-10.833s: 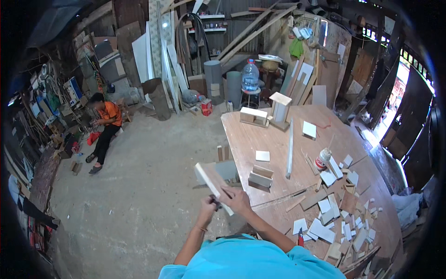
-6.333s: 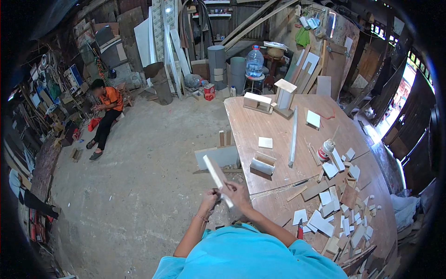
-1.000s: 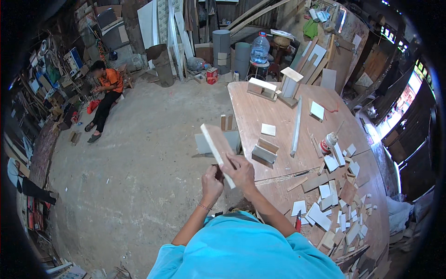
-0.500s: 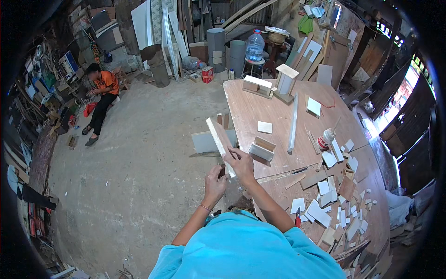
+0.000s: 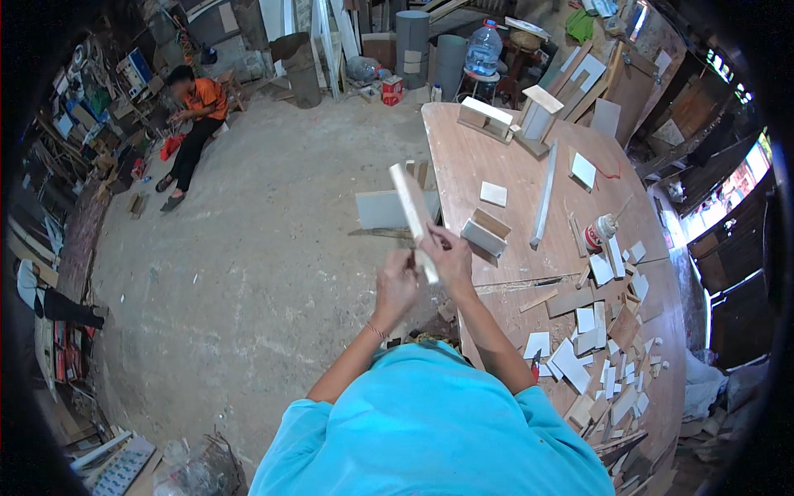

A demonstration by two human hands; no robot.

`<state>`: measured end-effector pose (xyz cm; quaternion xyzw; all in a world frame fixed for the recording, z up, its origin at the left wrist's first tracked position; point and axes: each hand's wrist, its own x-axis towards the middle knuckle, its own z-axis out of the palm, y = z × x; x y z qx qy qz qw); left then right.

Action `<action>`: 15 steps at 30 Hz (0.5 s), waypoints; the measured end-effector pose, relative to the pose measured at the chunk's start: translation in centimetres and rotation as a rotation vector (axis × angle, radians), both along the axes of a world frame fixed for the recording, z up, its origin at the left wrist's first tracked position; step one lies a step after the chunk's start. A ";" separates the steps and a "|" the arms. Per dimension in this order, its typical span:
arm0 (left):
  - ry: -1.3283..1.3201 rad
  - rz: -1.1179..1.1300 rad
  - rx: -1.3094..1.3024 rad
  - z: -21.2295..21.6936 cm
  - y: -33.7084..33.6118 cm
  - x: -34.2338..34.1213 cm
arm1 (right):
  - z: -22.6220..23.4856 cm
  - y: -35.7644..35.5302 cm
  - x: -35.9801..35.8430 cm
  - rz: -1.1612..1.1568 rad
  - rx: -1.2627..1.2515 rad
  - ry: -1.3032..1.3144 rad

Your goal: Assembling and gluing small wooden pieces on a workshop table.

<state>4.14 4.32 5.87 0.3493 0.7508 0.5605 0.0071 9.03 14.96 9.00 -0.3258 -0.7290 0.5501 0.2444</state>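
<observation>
A pale narrow wooden board (image 5: 408,201) is held up in front of me, tilted, with its edge facing me. My right hand (image 5: 449,263) is closed around its lower part. Beside the board's lower end is my left hand (image 5: 397,289), its fingers curled together and blurred. Whatever may be in those fingers is hidden. Just right of my right hand, a small open wooden box piece (image 5: 485,232) stands on the wooden table (image 5: 463,157).
On the table lie a long pale strip (image 5: 543,196), a glue bottle (image 5: 600,231), a red-handled cutter (image 5: 536,364) and many offcuts (image 5: 571,365). Small wooden assemblies (image 5: 486,117) stand at its far end. A panel (image 5: 389,210) leans beside the table. A person in orange (image 5: 204,99) sits far left.
The scene has shifted in view as my head moved. The board has turned more edge-on, still in my right hand. My left hand has moved and blurred beside its lower end.
</observation>
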 end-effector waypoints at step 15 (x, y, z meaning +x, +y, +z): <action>0.009 -0.031 -0.081 -0.4 -0.4 -1.1 | -1.8 -1.2 0.7 0.038 0.041 0.023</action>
